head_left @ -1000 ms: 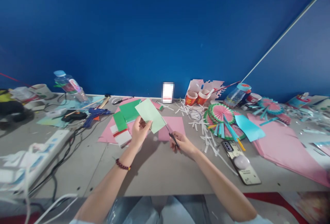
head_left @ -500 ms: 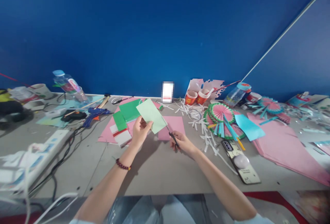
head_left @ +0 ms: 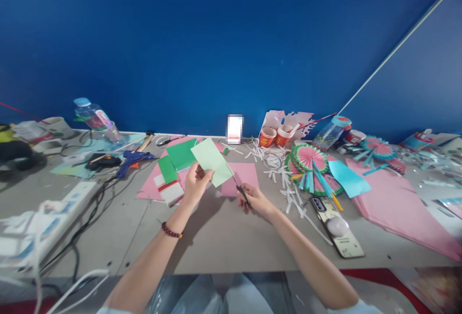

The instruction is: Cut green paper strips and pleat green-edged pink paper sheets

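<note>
My left hand pinches the lower edge of a pale green paper sheet and holds it up above the grey table. My right hand grips a pair of black-handled scissors, whose blades point up-left at the sheet's right edge. Below the sheet lie pink paper and dark green paper pieces. A bead bracelet circles my left wrist.
Folded pink-and-green paper fans, white paper strips, a phone and large pink sheets lie to the right. Two red cups stand at the back. A blue glue gun, cables, a power strip and a bottle are at left.
</note>
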`<state>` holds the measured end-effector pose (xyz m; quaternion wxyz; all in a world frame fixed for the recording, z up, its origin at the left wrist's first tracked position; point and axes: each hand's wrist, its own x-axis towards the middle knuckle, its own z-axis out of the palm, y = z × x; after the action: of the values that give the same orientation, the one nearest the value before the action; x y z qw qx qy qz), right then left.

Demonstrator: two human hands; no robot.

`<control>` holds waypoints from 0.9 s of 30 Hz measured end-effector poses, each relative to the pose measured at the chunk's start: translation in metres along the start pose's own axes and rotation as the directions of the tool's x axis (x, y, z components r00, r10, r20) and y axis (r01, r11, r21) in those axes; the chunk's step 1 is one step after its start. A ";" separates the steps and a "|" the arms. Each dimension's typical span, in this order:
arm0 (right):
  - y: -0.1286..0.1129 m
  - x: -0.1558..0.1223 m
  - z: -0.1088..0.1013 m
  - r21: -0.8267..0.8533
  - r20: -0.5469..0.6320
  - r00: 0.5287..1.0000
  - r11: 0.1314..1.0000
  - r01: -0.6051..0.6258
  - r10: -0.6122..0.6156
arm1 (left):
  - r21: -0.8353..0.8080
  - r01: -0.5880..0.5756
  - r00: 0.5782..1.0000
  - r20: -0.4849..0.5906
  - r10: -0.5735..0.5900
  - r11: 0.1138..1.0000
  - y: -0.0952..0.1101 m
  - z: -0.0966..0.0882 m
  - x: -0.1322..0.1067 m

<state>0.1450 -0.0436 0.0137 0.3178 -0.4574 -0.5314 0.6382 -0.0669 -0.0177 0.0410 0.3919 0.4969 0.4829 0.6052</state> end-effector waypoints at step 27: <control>0.000 -0.001 0.001 0.010 0.005 1.000 1.000 -0.004 0.004 | -0.034 0.004 1.000 0.008 -0.003 0.999 -0.004 -0.001 0.001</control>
<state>0.1445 -0.0447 0.0141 0.3176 -0.4554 -0.5281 0.6425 -0.0679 -0.0157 0.0373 0.4033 0.4920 0.4719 0.6105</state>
